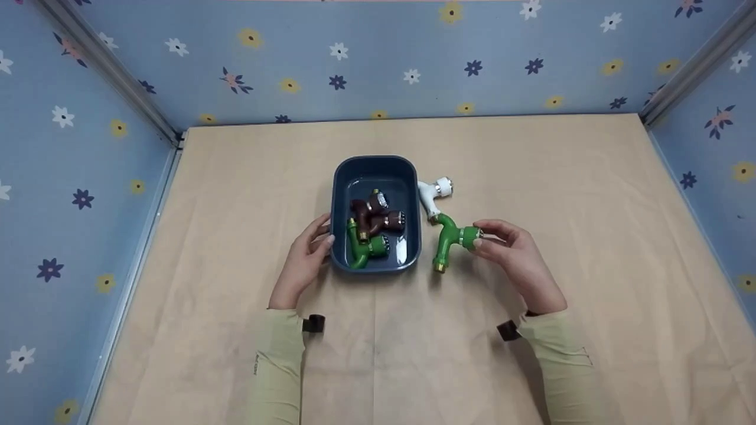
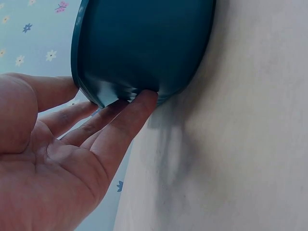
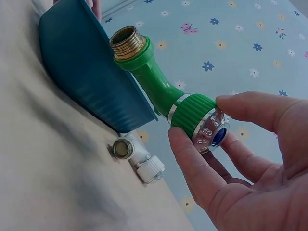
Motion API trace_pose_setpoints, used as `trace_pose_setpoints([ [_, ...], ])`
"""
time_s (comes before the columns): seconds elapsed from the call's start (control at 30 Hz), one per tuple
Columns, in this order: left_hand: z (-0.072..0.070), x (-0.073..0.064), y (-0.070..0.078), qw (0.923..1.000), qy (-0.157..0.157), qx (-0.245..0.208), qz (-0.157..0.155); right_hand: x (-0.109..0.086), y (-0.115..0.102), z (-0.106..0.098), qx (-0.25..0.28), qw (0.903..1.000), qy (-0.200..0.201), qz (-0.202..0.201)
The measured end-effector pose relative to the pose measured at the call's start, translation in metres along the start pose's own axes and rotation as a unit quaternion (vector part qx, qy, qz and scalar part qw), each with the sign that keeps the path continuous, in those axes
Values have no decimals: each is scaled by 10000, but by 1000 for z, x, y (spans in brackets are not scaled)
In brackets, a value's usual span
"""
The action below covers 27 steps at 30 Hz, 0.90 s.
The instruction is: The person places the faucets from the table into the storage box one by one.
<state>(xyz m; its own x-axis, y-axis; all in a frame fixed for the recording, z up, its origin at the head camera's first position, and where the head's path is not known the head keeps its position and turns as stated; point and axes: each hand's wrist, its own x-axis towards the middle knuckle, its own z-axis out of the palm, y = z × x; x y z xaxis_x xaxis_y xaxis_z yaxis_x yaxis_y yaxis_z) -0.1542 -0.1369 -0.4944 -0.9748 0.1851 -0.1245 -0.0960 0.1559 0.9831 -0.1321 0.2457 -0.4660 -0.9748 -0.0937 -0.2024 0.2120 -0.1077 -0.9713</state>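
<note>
My right hand (image 1: 518, 258) pinches a green tap (image 1: 449, 239) by its ribbed knob, fingertips and thumb around the chrome end. In the right wrist view the tap's brass threaded end (image 3: 127, 43) points away from the hand, raised over the table. My left hand (image 1: 305, 255) rests against the left side of a dark blue bin (image 1: 375, 162), its fingers fairly straight along the outer wall (image 2: 144, 43) and thumb at the rim. Inside the bin lie two brown taps (image 1: 387, 221) and another green tap (image 1: 360, 248). A white tap (image 1: 428, 198) lies just right of the bin.
The bin and taps are on a beige cloth-covered table (image 1: 236, 195). Blue flower-patterned panels (image 1: 378, 59) enclose it at the back and both sides, with metal posts (image 1: 112, 65) at the corners.
</note>
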Motion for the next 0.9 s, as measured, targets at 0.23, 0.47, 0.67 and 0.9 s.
trace_pose_setpoints([
  [0.23, 3, -9, 22, 9999, -8, 107, -20, 1, -2, 9, -42, 9999, -74, 57],
  [0.47, 3, -10, 22, 10000, -13, 68, 46, 3, 0, 20, -47, 9998, -194, 1],
  [0.67, 3, -10, 22, 9999, 3, 90, 46, 5, 0, 30, -19, 9995, -313, -5],
  [0.9, 3, -9, 21, 10000, 18, 64, -25, 8, -4, 41, 47, 9994, -324, -65],
])
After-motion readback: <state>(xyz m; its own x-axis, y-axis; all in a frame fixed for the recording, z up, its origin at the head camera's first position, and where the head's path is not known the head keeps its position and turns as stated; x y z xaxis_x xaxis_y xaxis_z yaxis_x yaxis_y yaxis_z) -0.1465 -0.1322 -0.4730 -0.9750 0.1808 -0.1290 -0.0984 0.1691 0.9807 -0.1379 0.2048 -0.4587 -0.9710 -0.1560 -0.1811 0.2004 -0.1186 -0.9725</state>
